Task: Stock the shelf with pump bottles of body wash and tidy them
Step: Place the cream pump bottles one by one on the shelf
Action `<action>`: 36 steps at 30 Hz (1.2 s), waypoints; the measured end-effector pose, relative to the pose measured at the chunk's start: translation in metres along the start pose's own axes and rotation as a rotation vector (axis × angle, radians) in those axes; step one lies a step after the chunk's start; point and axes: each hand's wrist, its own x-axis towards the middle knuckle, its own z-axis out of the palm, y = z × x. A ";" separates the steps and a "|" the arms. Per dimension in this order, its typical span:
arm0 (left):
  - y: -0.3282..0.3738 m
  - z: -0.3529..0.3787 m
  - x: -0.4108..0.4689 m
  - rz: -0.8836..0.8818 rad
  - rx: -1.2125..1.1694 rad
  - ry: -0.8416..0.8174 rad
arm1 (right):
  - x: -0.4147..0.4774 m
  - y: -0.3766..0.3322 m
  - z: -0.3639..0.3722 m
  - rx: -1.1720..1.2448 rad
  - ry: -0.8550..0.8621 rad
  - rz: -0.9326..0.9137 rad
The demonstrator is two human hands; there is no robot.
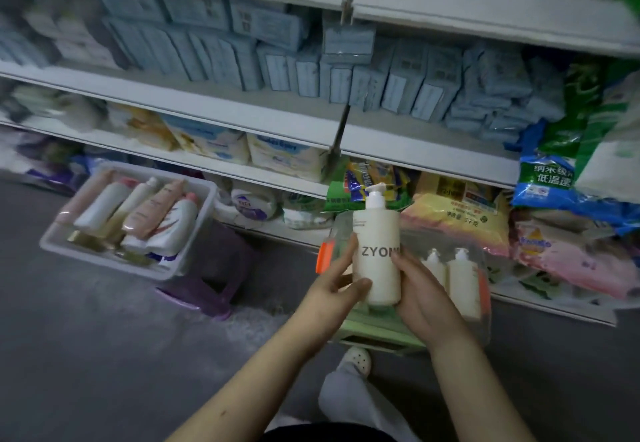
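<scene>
From the head view I see both hands on one white pump bottle (377,254); it stands nearly upright in the air, pump on top, with the letters "ZYON" facing me; the left hand (334,289) grips its left side, thumb laid across the lower front and fingers running up the edge; the right hand (420,294) is curled round the right side, most of its fingers hidden behind the bottle.

The bottle hangs in front of the lowest tier of the shelving (433,159), above a clear bin (485,324) with an orange latch (323,256); the bin rests on a green stool (377,327); inside it two more pump bottles (462,282) stand upright, side by side, just right of the held one.

Well to the left a white tray (194,233) of lying lotion bottles sits on a purple stool (214,285); blue boxes (304,71) fill the shelf higher up; a white shoe (358,360) shows below the hands.
</scene>
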 end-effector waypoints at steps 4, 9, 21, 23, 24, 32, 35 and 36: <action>0.017 -0.058 -0.046 0.068 -0.025 0.100 | -0.005 0.033 0.063 -0.144 -0.051 0.036; 0.028 -0.150 -0.132 0.162 0.019 0.239 | -0.026 0.085 0.160 -0.266 -0.223 0.031; 0.074 -0.301 -0.274 0.302 -0.108 0.470 | -0.059 0.165 0.355 -0.512 -0.456 -0.070; 0.081 -0.323 -0.278 0.310 -0.127 0.518 | -0.050 0.170 0.380 -0.538 -0.465 -0.075; 0.084 -0.335 -0.278 0.311 -0.123 0.541 | -0.044 0.173 0.391 -0.554 -0.471 -0.082; 0.119 -0.437 -0.254 0.341 -0.117 0.681 | 0.034 0.186 0.479 -0.561 -0.543 -0.099; 0.136 -0.476 -0.244 0.307 -0.102 0.734 | 0.066 0.188 0.515 -0.536 -0.556 -0.108; 0.142 -0.488 -0.242 0.300 -0.100 0.746 | 0.075 0.188 0.528 -0.535 -0.564 -0.108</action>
